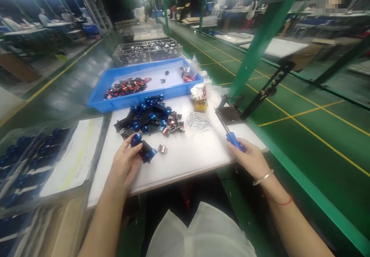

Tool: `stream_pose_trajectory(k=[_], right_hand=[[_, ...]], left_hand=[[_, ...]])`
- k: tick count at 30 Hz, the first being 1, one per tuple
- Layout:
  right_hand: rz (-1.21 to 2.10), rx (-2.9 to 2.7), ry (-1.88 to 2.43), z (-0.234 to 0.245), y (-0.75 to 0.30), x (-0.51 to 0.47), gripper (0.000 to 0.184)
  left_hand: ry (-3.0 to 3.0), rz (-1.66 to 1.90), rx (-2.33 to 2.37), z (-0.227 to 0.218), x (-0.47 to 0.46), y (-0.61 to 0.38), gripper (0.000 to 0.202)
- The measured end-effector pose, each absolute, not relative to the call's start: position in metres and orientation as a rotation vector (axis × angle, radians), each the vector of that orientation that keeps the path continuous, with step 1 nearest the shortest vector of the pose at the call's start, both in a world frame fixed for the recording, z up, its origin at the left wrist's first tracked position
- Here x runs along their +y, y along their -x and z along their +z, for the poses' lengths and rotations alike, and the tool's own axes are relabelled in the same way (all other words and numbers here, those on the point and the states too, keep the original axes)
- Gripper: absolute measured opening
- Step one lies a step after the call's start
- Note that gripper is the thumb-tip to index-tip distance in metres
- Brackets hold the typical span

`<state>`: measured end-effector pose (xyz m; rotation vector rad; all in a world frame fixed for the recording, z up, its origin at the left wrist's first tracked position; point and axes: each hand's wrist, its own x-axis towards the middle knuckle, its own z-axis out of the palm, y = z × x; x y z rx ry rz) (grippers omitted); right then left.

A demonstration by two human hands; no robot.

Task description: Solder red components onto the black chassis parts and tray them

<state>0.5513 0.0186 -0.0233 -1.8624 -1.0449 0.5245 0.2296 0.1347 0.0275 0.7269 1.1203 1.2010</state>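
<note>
My left hand (126, 162) is closed round a blue-and-black part (147, 152) with shiny blue round ends, held just above the white tabletop. A small red-and-silver component (162, 149) lies beside it. In my right hand (249, 157) is a blue-handled soldering iron (234, 140), its metal shaft pointing up and left. Beyond my left hand is a heap of similar blue-and-black parts (147, 116). Several small red-and-silver components (174, 124) lie at the heap's right edge, next to a scatter of thin silver wire pieces (199, 121).
A blue tray (121, 104) of small red-and-black pieces stands at the back. A yellow container (200, 105) and a black metal stand (231, 114) are on the right, near a green post (254, 52). Trays of blue parts (31, 164) and a paper sheet (73, 156) lie left.
</note>
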Motion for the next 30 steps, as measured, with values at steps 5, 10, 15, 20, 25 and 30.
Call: stream_pose_trajectory(k=[5, 10, 15, 20, 25, 30], right_hand=[[0.282, -1.061, 2.199, -0.021, -0.592, 0.002, 0.046], [0.12, -1.037, 2.361, -0.024, -0.614, 0.02, 0.041], [0.053, -1.029, 2.399, -0.031, -0.615, 0.051, 0.043], [-0.017, -1.077, 2.39, -0.032, -0.61, 0.064, 0.038], [-0.065, -1.148, 2.221, -0.019, -0.594, 0.053, 0.038], [0.89, -1.38, 1.63, -0.006, -0.537, 0.029, 0.048]], left_hand=[[-0.623, 1.1, 1.149, 0.032, 0.126, -0.232, 0.033], [-0.603, 0.996, 1.138, 0.034, 0.113, -0.249, 0.036], [-0.659, 0.807, 1.11, 0.025, 0.098, -0.255, 0.04], [-0.789, 0.746, 1.165, 0.019, 0.089, -0.255, 0.041], [-1.027, 0.688, 1.13, 0.016, 0.086, -0.267, 0.049], [-1.259, 0.565, 1.043, 0.008, 0.08, -0.288, 0.043]])
